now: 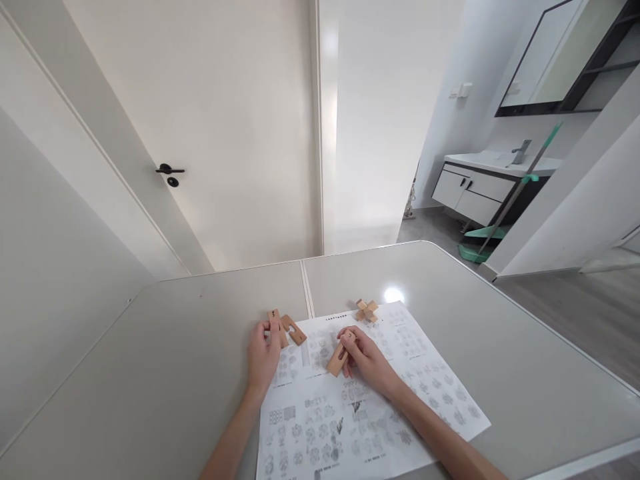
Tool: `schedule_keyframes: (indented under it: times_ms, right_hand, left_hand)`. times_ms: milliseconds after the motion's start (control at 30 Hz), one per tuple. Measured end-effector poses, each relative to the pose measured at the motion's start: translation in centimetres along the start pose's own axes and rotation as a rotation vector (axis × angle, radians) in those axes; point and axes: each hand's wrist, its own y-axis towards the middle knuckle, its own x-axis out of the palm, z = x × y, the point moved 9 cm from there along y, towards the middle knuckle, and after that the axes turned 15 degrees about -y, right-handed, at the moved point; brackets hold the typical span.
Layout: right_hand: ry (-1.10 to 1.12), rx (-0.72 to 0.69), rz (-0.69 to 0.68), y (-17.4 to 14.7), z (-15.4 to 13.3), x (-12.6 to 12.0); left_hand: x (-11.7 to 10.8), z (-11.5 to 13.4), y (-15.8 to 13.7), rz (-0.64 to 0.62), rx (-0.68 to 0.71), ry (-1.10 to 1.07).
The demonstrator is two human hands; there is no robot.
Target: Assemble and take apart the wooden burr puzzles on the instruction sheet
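Well inside table edges (370, 251), hands (265, 350) (366, 355)

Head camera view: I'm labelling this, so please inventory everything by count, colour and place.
Table: 1, grey, foreground
Printed sheet: 1, white, on table
Flat wooden pieces: 3, brown, two at sheet's left, one over it
Wooden cross: 1, tan, sheet's far edge
Door: 1, white, behind table
Handle: 1, black, on door
Sink cabinet: 1, white and black, right
Tap: 1, grey, atop cabinet
Mirror: 1, black frame, upper right
Dustpan: 1, green, by cabinet
Left hand: 1, bare, holding leftmost piece
Right hand: 1, bare, holding piece over sheet
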Motion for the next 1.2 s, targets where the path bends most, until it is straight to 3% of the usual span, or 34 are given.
schedule_keyframes:
  times_ms: [500, 633, 733, 867, 1033, 1200]
  right_hand:
    - [-0.033, 0.003, -0.033, -0.2, 0.4, 0.0]
    - [-0.044, 0.009, -0.034, -0.2, 0.3, 0.1]
    - [-0.059, 0.017, -0.033, -0.3, 0.4, 0.1]
    - [-0.074, 0.014, -0.026, -0.4, 0.2, 0.0]
    - [-0.137, 0.005, -0.028, -0.5, 0.0, 0.1]
    - [-0.246, -0.005, 0.016, -0.4, 0.4, -0.3]
  left_hand:
    - [-1.0, -0.4, 0.4, 0.0, 0.13, 0.5]
    - [-0.7, -0.1, 0.4, 0.02, 0.211, 0.473]
    - [1.1, 0.7, 0.1, -0.081, 0.304, 0.37]
    - [3.5, 0.7, -0.6, -0.249, 0.322, 0.331]
    - [4.2, 0.1, -1.0, -0.388, 0.261, 0.279]
    - [5.2, 1.8, -2.5, -0.591, 0.315, 0.166]
